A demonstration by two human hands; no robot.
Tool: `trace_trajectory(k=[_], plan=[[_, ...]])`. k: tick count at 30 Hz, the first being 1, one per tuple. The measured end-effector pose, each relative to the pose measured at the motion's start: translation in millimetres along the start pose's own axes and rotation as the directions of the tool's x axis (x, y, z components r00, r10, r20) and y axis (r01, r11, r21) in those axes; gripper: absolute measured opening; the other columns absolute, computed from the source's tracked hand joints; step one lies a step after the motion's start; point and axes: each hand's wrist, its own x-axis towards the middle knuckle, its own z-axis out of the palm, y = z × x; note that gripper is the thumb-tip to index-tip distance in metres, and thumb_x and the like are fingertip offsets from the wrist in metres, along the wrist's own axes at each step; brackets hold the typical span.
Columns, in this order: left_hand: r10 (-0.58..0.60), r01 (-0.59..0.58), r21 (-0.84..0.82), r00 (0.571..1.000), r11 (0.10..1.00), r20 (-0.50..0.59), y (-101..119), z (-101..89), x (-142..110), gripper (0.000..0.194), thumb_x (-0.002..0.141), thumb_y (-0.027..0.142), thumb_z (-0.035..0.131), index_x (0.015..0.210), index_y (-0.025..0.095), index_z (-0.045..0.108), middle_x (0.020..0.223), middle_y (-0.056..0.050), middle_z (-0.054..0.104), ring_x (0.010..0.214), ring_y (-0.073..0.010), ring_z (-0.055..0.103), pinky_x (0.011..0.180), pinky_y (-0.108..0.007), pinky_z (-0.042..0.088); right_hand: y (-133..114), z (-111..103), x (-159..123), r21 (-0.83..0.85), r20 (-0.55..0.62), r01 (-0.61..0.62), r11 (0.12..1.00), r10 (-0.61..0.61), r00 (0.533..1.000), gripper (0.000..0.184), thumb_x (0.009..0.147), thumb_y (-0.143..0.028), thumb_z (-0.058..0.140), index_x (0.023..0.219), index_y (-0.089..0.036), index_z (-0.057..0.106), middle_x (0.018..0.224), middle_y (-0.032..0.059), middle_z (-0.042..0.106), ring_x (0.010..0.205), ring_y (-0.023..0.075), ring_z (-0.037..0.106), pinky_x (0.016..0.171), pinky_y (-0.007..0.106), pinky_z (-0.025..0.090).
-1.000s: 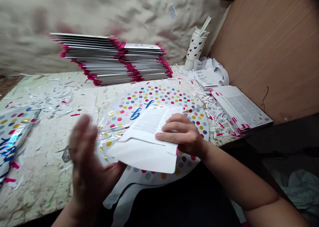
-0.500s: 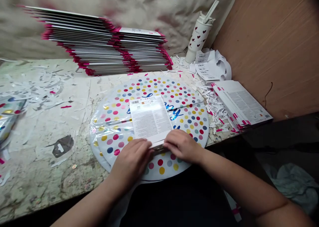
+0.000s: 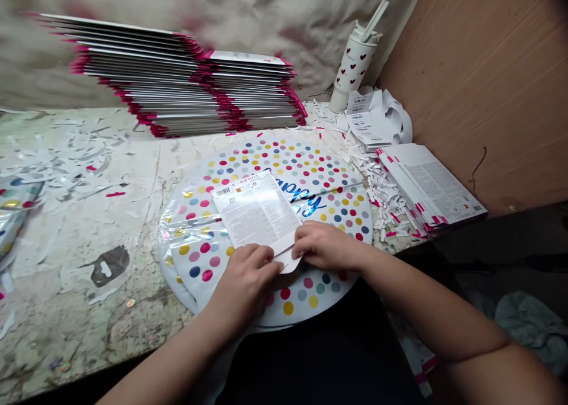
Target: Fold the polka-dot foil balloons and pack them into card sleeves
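Observation:
A round foil balloon [image 3: 275, 162] with coloured dots and blue lettering lies flat on the table's near edge. On top of it rests a white printed card [image 3: 255, 212] with a barcode. My left hand [image 3: 242, 280] pinches the card's near edge, fingers curled. My right hand [image 3: 326, 245] grips the same edge beside it, at the card's rounded flap. The two hands nearly touch.
A tall stack of pink-edged flat packs [image 3: 186, 91] stands at the back. A heart-patterned tumbler [image 3: 352, 67], label sheets [image 3: 373, 127] and a pile of printed cards [image 3: 428, 189] sit at the right by a wooden wall. Paper scraps litter the worn table [image 3: 89, 245].
The card was laid flat on the balloon, then turned slightly anticlockwise. My left hand came in from the left onto its near edge, and both hands now hold that edge.

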Motion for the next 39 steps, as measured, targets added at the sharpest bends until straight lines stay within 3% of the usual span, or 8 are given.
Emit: trace_trajectory(k=[7,13,17,19,22,26,33,39], plan=[[-0.213,0.221,0.081,0.972,0.972,-0.101,9.5,6.8,17.1,0.021,0.087,0.022,0.041,0.101,0.016,0.056,0.084,-0.007,0.061,0.072,-0.019,0.055,0.064,-0.032,0.046,-8.1,4.8,6.6,-0.054,-0.098,-0.18,0.982,0.174,0.98,0.016,0.083,-0.019,0.053,0.098,-0.019,0.058,0.088,0.0035,0.062,0.079,0.0148,0.056,0.071,0.028,0.045],[0.102,-0.05,0.281,0.98,0.958,-0.173,-13.3,-0.2,-26.8,0.032,0.08,0.011,0.046,0.107,0.02,0.06,0.119,-0.012,0.057,0.108,-0.0335,0.049,0.089,-0.051,0.04,-10.5,6.4,0.9,-0.356,-0.031,0.007,0.935,-0.019,0.999,0.034,0.086,-0.02,0.049,0.12,-0.019,0.054,0.134,0.0122,0.046,0.123,0.0266,0.042,0.096,0.042,0.039],[-0.16,0.149,-0.067,0.962,0.987,-0.221,-5.1,-17.8,-65.2,0.025,0.08,0.019,0.052,0.102,0.025,0.062,0.109,-0.009,0.062,0.099,-0.0281,0.056,0.082,-0.042,0.047,-26.0,16.1,2.7,-0.516,0.076,-0.045,0.855,0.098,0.992,0.057,0.079,-0.012,0.054,0.134,-0.013,0.04,0.134,0.0217,0.043,0.111,0.0354,0.053,0.067,0.039,0.053],[-0.343,0.293,-0.463,0.939,0.837,-0.026,8.8,-25.8,-67.0,0.016,0.082,0.026,0.051,0.092,0.024,0.064,0.092,-0.006,0.066,0.085,-0.0216,0.061,0.072,-0.032,0.051,-35.8,18.3,9.6,-0.613,0.06,-0.065,0.788,0.128,0.99,0.056,0.079,-0.008,0.051,0.134,-0.012,0.04,0.129,0.0256,0.047,0.096,0.0369,0.061,0.051,0.037,0.051],[-0.417,0.528,-0.817,0.813,0.233,0.406,26.4,-30.2,-50.7,0.023,0.084,0.038,0.051,0.1,0.024,0.061,0.088,-0.005,0.066,0.069,-0.0157,0.062,0.06,-0.026,0.051,-47.0,12.5,17.2,-0.679,-0.04,-0.014,0.734,-0.018,0.999,0.038,0.085,-0.007,0.039,0.12,-0.002,0.052,0.113,0.0268,0.058,0.084,0.0318,0.063,0.055,0.041,0.051],[-0.547,0.286,-0.876,0.694,-0.387,0.468,28.2,-24.3,-19.5,0.029,0.084,0.042,0.052,0.103,0.022,0.058,0.101,-0.006,0.063,0.078,-0.0146,0.063,0.066,-0.026,0.052,-53.7,5.9,14.4,-0.669,-0.265,0.023,0.743,-0.267,0.927,0.032,0.089,-0.011,0.037,0.111,-0.003,0.058,0.11,0.0205,0.063,0.104,0.0297,0.058,0.085,0.046,0.048],[-0.744,0.152,-0.923,0.551,-0.354,0.377,21.2,-10.8,-0.5,0.022,0.065,0.025,0.074,0.08,0.016,0.061,0.075,0.002,0.064,0.065,-0.0086,0.06,0.058,-0.019,0.05,-57.8,33.6,3.5,-0.6,-0.412,0.031,0.8,-0.342,0.844,0.031,0.088,-0.009,0.042,0.113,-0.006,0.059,0.11,0.0177,0.064,0.103,0.0286,0.061,0.079,0.042,0.054],[-0.687,0.024,-0.909,0.646,-0.417,0.332,24.1,-12.9,-5.6,0.018,0.074,0.029,0.066,0.088,0.018,0.064,0.083,-0.001,0.067,0.072,-0.0134,0.062,0.058,-0.023,0.05,-67.9,23.9,-1.2,-0.396,-0.425,0.057,0.916,-0.238,0.873,0.03,0.087,-0.019,0.048,0.114,-0.009,0.058,0.112,0.0156,0.063,0.108,0.0264,0.058,0.088,0.041,0.05]])
